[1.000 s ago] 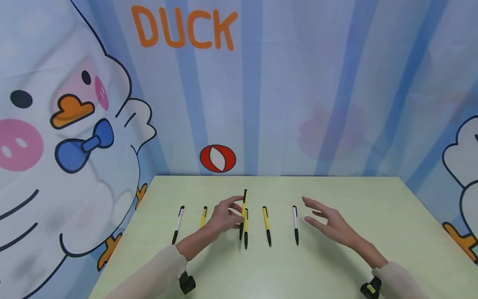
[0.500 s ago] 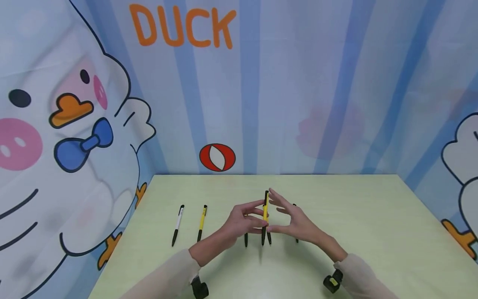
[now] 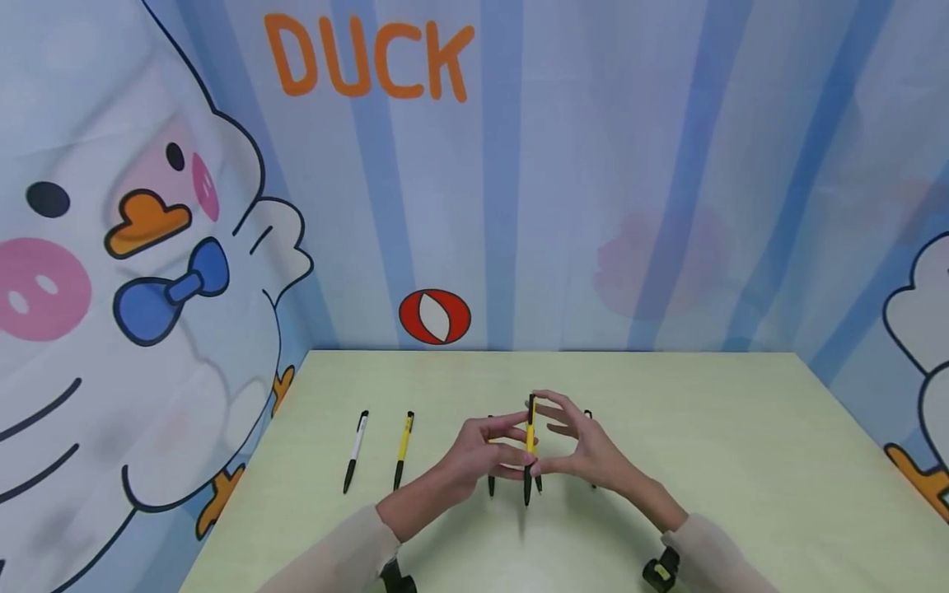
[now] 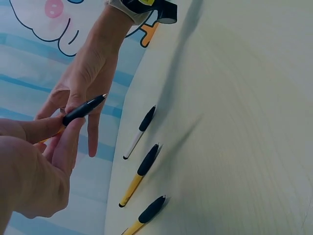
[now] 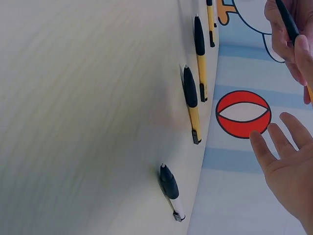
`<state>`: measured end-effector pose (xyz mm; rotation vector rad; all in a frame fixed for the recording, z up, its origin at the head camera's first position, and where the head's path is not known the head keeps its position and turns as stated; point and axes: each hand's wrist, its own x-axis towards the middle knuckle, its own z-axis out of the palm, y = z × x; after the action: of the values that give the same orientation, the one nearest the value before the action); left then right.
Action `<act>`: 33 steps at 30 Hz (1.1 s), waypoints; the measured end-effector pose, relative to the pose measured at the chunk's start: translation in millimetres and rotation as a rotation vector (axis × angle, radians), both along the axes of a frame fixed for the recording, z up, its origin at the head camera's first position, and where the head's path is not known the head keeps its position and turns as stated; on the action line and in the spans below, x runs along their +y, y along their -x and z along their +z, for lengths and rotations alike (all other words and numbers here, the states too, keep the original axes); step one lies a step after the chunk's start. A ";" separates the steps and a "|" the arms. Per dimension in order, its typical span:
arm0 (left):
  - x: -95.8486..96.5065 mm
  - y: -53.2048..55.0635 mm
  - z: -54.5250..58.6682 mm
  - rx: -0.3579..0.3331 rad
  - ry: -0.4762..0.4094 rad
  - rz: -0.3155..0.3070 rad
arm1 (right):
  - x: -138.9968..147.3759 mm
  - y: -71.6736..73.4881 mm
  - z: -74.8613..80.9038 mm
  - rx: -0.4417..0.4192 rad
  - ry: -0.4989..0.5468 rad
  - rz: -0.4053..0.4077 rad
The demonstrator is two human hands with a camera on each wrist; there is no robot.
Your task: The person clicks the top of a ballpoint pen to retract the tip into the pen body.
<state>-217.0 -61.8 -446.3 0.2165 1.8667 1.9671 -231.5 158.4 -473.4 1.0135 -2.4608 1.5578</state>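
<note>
Yellow pen (image 3: 530, 436), black at grip and clip end, is held above your worktop (image 3: 712, 511), near its middle; it stands steeply with its writing tip down, and a shadow falls on the surface below; your left hand (image 3: 474, 455) pinches it, the fingers narrow and bearing on it from opposite sides; your right hand (image 3: 593, 451) is positioned just beside it, fingers wide and spread; whether your right thumb touches the pen cannot be told. Five further pens lie in a row on the worktop, dark grips toward you; at your far left is a white pen (image 3: 357, 441), with a second yellow pen (image 3: 404, 441) near it; a third yellow pen (image 5: 201, 73) is partly hidden behind your left hand in the head view; a fourth yellow pen (image 5: 193, 117) is largely covered by the held pen and your hands in that view, though plain in the right wrist view; a second white pen (image 5: 176, 203) lies behind your right hand, at the right end of the row; beyond the worktop hangs a striped blue backdrop (image 3: 563, 165), printed with orange DUCK lettering (image 3: 368, 58) and a red-and-white oval (image 3: 435, 317).
</note>
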 end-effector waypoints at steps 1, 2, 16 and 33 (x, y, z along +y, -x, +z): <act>0.3 -0.6 0.3 -0.001 -0.002 -0.001 | 0.6 -0.6 0.2 0.001 0.002 0.007; 0.8 -1.1 0.5 0.002 0.001 0.000 | 1.6 -1.0 0.5 0.004 0.002 0.013; -7.6 6.9 0.0 0.056 0.095 0.090 | 31.0 4.4 9.2 -0.008 -0.099 -0.039; -51.9 27.7 -26.7 0.045 0.354 0.210 | 117.6 6.7 -4.6 -0.095 -0.100 -0.123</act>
<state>-244.7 -113.7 -473.0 -0.0429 2.3066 1.7267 -238.2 276.0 -478.1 0.8001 -2.6331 1.4924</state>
